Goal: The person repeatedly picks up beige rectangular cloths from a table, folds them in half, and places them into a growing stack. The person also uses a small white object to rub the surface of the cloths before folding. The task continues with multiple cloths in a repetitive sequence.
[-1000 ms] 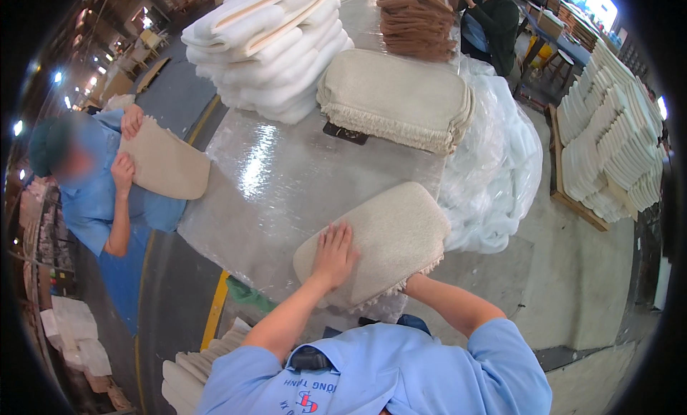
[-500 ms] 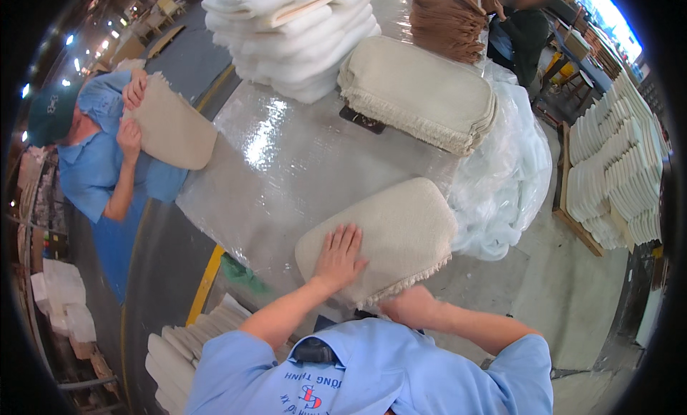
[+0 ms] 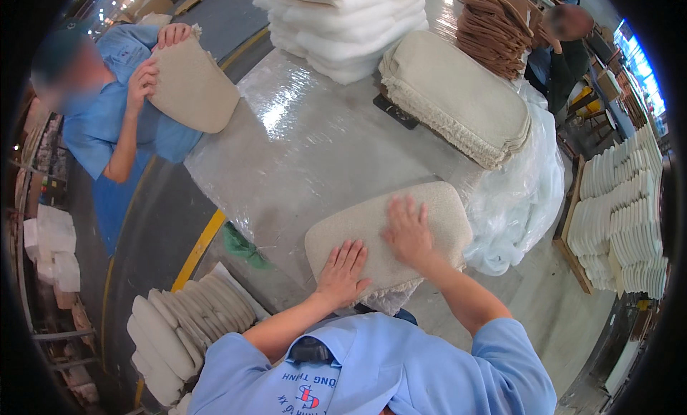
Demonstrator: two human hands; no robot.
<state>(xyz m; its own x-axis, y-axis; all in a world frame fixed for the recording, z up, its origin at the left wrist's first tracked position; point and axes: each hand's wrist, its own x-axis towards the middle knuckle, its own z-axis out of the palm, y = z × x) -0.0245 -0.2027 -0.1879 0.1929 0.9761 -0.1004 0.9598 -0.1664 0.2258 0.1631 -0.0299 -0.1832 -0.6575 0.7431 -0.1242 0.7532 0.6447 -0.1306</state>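
A beige fabric cushion cover [image 3: 447, 209] with a frayed seam along its near edge lies flat at the table's front. Pressed on its near left part is my left hand [image 3: 342, 274], palm down with fingers stretched. My right hand [image 3: 408, 232], slightly blurred, lies spread over the middle of the same cover. Neither hand grips anything. Whether there is padding inside the cover cannot be seen. Farther back rests a stack of similar beige covers [image 3: 461, 93] with fringed edges.
White padding [image 3: 351, 35] and brown fabric pieces [image 3: 490, 35] are piled at the table's [image 3: 286, 171] far side. Clear plastic [image 3: 515, 214] bulges at the right. A co-worker [image 3: 125, 121] at left holds another beige cover. Cushions [image 3: 161, 336] stand lower left; white ones [image 3: 619, 207] at right.
My right hand has moved from the cover's near frayed edge up onto its top and opened out. My left hand stays on the cover. The whole view has shifted a little.
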